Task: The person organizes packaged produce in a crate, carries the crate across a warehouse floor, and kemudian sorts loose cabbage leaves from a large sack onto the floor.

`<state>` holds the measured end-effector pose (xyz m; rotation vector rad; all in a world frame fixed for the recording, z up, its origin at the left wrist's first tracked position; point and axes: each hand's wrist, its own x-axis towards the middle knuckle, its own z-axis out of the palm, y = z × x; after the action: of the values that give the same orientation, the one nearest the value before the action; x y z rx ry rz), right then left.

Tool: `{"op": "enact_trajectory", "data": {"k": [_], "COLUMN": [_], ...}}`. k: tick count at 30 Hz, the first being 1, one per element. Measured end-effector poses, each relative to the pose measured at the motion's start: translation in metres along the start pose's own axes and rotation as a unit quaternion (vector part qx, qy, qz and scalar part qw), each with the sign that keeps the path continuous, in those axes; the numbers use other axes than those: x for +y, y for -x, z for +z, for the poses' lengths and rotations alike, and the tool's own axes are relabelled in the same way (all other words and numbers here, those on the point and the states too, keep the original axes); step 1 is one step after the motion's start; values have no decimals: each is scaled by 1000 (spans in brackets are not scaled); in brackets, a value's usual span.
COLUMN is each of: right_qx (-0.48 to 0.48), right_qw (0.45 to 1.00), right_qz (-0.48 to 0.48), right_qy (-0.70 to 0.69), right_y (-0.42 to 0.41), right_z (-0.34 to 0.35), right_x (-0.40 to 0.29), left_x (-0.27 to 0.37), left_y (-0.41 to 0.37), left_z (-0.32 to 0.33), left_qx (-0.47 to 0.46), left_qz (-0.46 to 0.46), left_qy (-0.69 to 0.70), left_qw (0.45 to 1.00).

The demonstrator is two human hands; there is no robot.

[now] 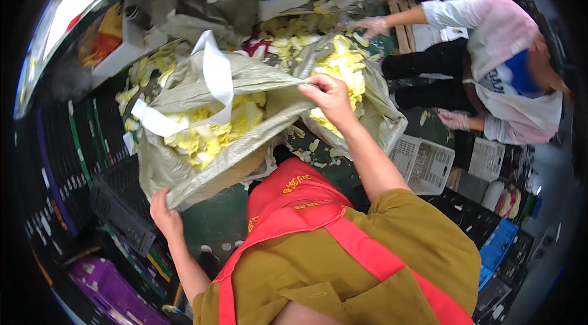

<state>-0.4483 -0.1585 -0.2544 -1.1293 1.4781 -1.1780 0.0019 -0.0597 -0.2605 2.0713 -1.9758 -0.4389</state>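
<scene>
A grey-green woven sack (pixel 183 182) stands before me with its mouth spread, pale yellow cabbage leaves (pixel 216 136) inside. My left hand (pixel 166 214) grips the rim at its lower left corner. At the opposite corner, my right hand (pixel 326 93) pinches the rim between thumb and fingers. A white strap (pixel 218 72) lies across the opening. Just beyond my right hand is a second woven sack (pixel 386 118), also holding yellow leaves (pixel 342 67).
A co-worker in thin gloves (pixel 372 26) bends at the right. White plastic baskets (pixel 422 162) stand below them. Loose leaves litter the green floor (pixel 211 224). Stacked black crates (pixel 124 205) and a purple crate (pixel 108 288) line the left; foam boxes (pixel 133 40) stand at the top.
</scene>
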Motion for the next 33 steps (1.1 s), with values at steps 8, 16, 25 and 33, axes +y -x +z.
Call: {"op": "enact_trajectory", "data": {"k": [8,16,25,33], "right_qx": [-83,-178,-5,1], "right_qw": [977,984,996,995], "right_qz": [12,20,-17,-5], "right_qy": [-198,13,-86,-97], "right_y": [-13,83,23,36], "right_z": [43,45,39,60], "right_x": [5,29,12,33], "left_x": [53,103,75,27], "left_y": [-21,-13,-12,12], "left_z": [25,20,-7,-25], "left_qx": [-21,-136,-142,-150], "left_qz": [19,11,11,41], "left_qy": [306,328,163,26], "left_qw": [952,935,976,987]}}
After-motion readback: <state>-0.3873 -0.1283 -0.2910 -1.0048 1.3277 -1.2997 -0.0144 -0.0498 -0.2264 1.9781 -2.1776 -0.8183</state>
